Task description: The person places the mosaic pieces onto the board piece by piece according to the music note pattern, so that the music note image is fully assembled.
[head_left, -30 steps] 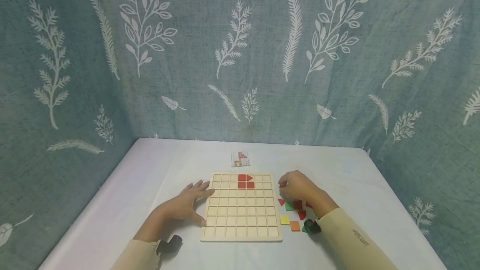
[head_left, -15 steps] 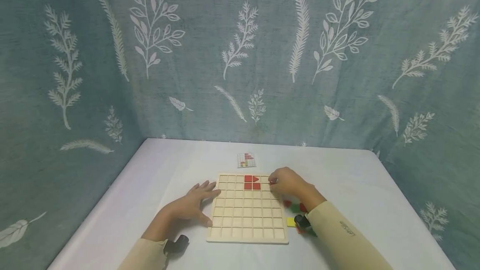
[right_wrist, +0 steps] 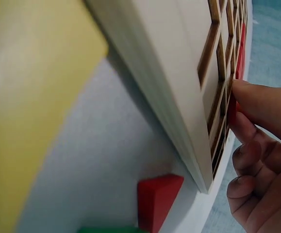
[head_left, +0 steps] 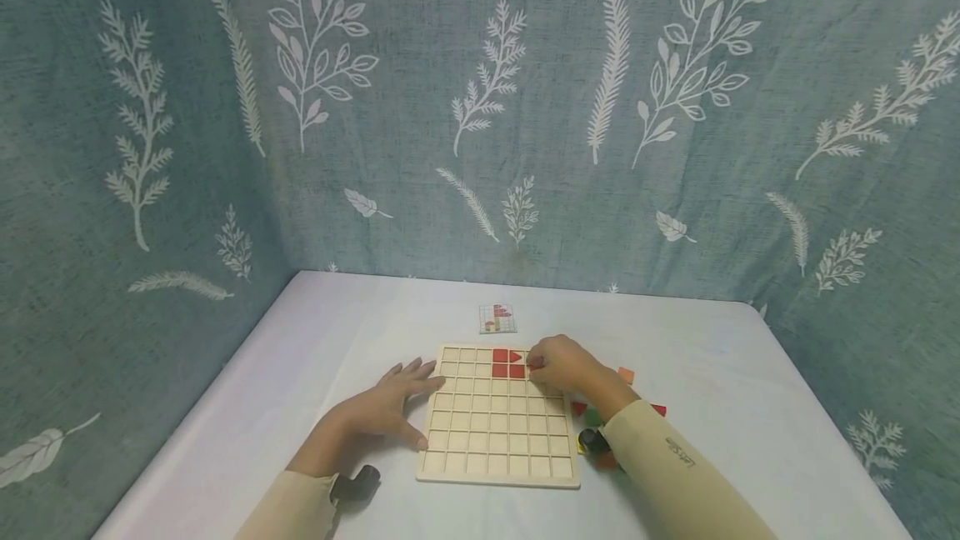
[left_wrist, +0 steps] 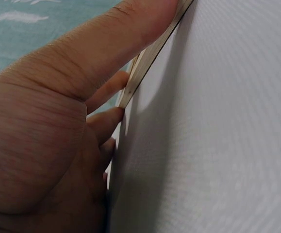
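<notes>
A pale wooden board (head_left: 498, 442) with a square grid lies on the white table. Near its far edge sit red square tiles (head_left: 500, 371) and a small red triangle tile (head_left: 515, 357). My left hand (head_left: 386, 407) has its fingers spread along the board's left edge, the thumb touching the near part of that edge. Over the board's far right, just right of the placed tiles, my right hand (head_left: 566, 367) pinches a red tile (right_wrist: 232, 110) between thumb and forefinger. Fingers hide much of that tile, and I cannot tell its shape.
Behind the board lies a printed pattern card (head_left: 497, 319). Loose tiles lie right of the board, partly under my right forearm: an orange square (head_left: 626, 375), a green piece (head_left: 593, 417), a yellow tile (right_wrist: 28, 73) and a red wedge-shaped piece (right_wrist: 159, 199). A patterned curtain (head_left: 405, 107) stands behind.
My right hand has moved left from the loose tiles onto the board's far right, bringing the red tile. The left hand stays at the board's edge. The head view has shifted slightly.
</notes>
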### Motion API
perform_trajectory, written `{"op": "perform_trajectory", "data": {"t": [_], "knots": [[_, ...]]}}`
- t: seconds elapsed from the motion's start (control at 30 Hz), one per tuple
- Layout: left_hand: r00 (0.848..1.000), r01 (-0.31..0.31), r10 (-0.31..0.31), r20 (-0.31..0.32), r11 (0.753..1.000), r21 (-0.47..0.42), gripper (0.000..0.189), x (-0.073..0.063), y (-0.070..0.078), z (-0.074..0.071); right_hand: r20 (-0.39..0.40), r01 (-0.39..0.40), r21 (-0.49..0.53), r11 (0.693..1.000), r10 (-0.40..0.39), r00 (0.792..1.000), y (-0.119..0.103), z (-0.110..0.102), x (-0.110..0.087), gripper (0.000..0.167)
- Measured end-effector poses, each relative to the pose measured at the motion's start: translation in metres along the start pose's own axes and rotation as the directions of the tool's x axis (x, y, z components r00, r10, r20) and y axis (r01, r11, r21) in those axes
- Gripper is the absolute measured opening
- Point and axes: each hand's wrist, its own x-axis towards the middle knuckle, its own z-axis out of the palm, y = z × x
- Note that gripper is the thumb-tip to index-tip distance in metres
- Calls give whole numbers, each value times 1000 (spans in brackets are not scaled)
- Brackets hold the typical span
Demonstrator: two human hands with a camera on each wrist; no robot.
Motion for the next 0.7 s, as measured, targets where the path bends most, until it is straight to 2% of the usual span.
{"op": "perform_trajectory", "data": {"t": [0.37, 0.7], "knots": [[1000, 27, -27, 4, 1000, 5, 115, 0, 2, 0, 8, -4, 5, 1000, 4, 1000, -3, 2, -1, 25], [1000, 11, -11, 5, 1000, -5, 113, 1, -2, 0, 2, -20, -13, 1000, 20, 1000, 0, 0, -3, 34]]}}
